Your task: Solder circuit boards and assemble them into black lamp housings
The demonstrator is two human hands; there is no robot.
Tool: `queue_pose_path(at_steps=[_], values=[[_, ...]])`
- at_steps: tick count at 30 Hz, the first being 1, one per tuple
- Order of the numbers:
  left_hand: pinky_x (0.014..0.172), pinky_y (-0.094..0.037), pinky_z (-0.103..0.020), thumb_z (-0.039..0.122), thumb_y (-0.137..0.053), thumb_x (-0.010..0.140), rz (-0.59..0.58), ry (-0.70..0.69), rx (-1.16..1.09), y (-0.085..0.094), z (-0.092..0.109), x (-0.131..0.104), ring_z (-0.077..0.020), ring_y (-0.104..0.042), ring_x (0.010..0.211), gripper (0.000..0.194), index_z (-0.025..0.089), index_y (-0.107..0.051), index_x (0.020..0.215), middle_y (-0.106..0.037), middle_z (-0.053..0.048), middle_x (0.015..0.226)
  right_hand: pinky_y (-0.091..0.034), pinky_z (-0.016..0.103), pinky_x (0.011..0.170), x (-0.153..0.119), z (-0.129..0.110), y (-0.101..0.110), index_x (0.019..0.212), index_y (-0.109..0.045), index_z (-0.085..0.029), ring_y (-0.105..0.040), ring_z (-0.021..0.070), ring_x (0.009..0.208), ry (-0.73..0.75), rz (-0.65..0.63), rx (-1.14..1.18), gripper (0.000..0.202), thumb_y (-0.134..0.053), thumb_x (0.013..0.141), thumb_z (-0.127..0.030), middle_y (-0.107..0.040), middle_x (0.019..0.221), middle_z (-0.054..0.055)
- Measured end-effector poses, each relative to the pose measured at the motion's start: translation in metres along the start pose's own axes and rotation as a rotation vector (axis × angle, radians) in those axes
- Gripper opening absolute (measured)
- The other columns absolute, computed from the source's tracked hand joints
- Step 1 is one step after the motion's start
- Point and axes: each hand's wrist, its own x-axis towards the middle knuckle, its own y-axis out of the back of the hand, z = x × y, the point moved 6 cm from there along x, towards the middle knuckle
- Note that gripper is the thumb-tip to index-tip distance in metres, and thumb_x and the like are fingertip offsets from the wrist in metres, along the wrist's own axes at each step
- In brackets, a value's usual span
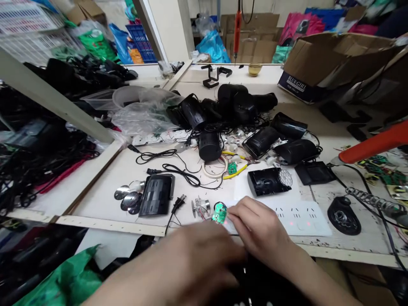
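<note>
My right hand (259, 223) pinches the edge of a small green circuit board (219, 212) between thumb and fingers, above the left end of a white power strip (306, 219). My left hand (204, 259) is smeared by motion near the table's front edge; what its fingers do cannot be made out. Left of the board lies a small metal motor (200, 207) with a disc and thin wires. A black two-pin plug (179, 203) is further left, beside a curved black plastic shell (157, 195). Behind my right hand rests a black housing (267, 182) with a honeycomb grille.
Several shiny metal discs (130, 199) lie at left. A heap of black housings (223, 106) and tangled cords (181, 174) fills the middle. At right are an orange-handled tool (376, 142), a coiled spring holder (376, 202) and a cardboard box (331, 63). An orange screwdriver (237, 34) hangs behind.
</note>
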Motion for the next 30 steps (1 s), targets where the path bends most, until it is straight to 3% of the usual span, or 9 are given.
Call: queue_pose_path(at_steps=[1, 3, 5, 8, 13, 16, 22, 30], values=[[0.076, -0.054, -0.021, 0.034, -0.052, 0.094, 0.020, 0.039, 0.057, 0.012, -0.011, -0.005, -0.0161, -0.069, 0.084, 0.019, 0.027, -0.068, 0.103, -0.073, -0.002, 0.093, -0.046, 0.029, 0.068, 0.009, 0.001, -0.004, 0.089, -0.065, -0.015, -0.056, 0.0177, 0.074, 0.019, -0.033, -0.015, 0.023, -0.043, 0.096, -0.010, -0.061, 0.079, 0.006], [0.071, -0.053, -0.018, 0.033, -0.052, 0.094, 0.238, 0.112, 0.205, 0.040, -0.037, -0.021, -0.0151, -0.070, 0.076, 0.019, 0.024, -0.068, 0.099, -0.073, -0.001, 0.085, -0.046, 0.030, 0.070, 0.029, 0.003, -0.013, 0.086, -0.066, -0.014, -0.055, 0.0191, 0.077, 0.054, -0.122, -0.061, 0.023, -0.045, 0.091, -0.005, -0.061, 0.080, 0.007], [0.062, -0.052, -0.017, 0.037, -0.058, 0.091, 0.347, 0.221, 0.279, 0.049, -0.062, -0.041, -0.0145, -0.069, 0.067, 0.017, 0.023, -0.068, 0.090, -0.072, 0.000, 0.078, -0.045, 0.030, 0.071, 0.050, 0.004, -0.026, 0.081, -0.066, -0.014, -0.055, 0.0196, 0.078, 0.076, -0.280, -0.097, 0.020, -0.050, 0.086, -0.003, -0.063, 0.080, 0.008], [0.062, -0.052, -0.018, 0.038, -0.060, 0.089, 0.334, 0.337, 0.225, 0.027, -0.086, -0.059, -0.0143, -0.069, 0.067, 0.016, 0.024, -0.068, 0.091, -0.073, 0.001, 0.081, -0.043, 0.028, 0.070, 0.074, 0.005, -0.045, 0.090, -0.065, -0.014, -0.059, 0.0197, 0.082, 0.078, -0.536, -0.091, 0.017, -0.057, 0.080, -0.003, -0.067, 0.085, 0.007], [0.057, -0.050, -0.020, 0.035, -0.057, 0.090, 0.309, 0.310, 0.115, -0.024, -0.086, -0.049, -0.0140, -0.066, 0.062, 0.015, 0.023, -0.065, 0.083, -0.068, 0.001, 0.071, -0.042, 0.027, 0.066, 0.086, 0.006, -0.062, 0.127, -0.051, -0.015, -0.063, 0.0240, 0.088, 0.007, -0.736, -0.101, 0.056, -0.067, 0.073, -0.011, -0.068, 0.095, 0.010], [0.057, -0.049, -0.023, 0.033, -0.055, 0.091, 0.351, 0.275, 0.144, -0.033, -0.087, -0.041, -0.0156, -0.065, 0.064, 0.017, 0.023, -0.063, 0.081, -0.066, 0.001, 0.071, -0.041, 0.027, 0.068, 0.085, 0.002, -0.065, 0.121, -0.055, -0.017, -0.062, 0.0232, 0.090, 0.039, -0.749, -0.093, 0.047, -0.064, 0.076, -0.010, -0.065, 0.097, 0.009], [0.060, -0.049, -0.023, 0.033, -0.054, 0.093, 0.386, 0.267, 0.162, -0.029, -0.092, -0.045, -0.0158, -0.064, 0.068, 0.016, 0.023, -0.063, 0.083, -0.066, 0.000, 0.073, -0.034, 0.023, 0.061, 0.089, 0.005, -0.067, 0.086, -0.059, -0.018, -0.054, 0.0147, 0.077, 0.135, -0.656, -0.041, 0.012, -0.059, 0.080, -0.007, -0.057, 0.092, 0.003], [0.057, -0.049, -0.021, 0.037, -0.053, 0.093, 0.426, 0.269, 0.167, -0.020, -0.086, -0.045, -0.0145, -0.063, 0.063, 0.023, 0.023, -0.063, 0.078, -0.065, 0.001, 0.068, -0.034, 0.022, 0.062, 0.089, 0.017, -0.062, 0.074, -0.056, -0.017, -0.049, 0.0125, 0.071, 0.202, -0.570, 0.025, 0.017, -0.062, 0.082, -0.002, -0.054, 0.079, 0.000]])
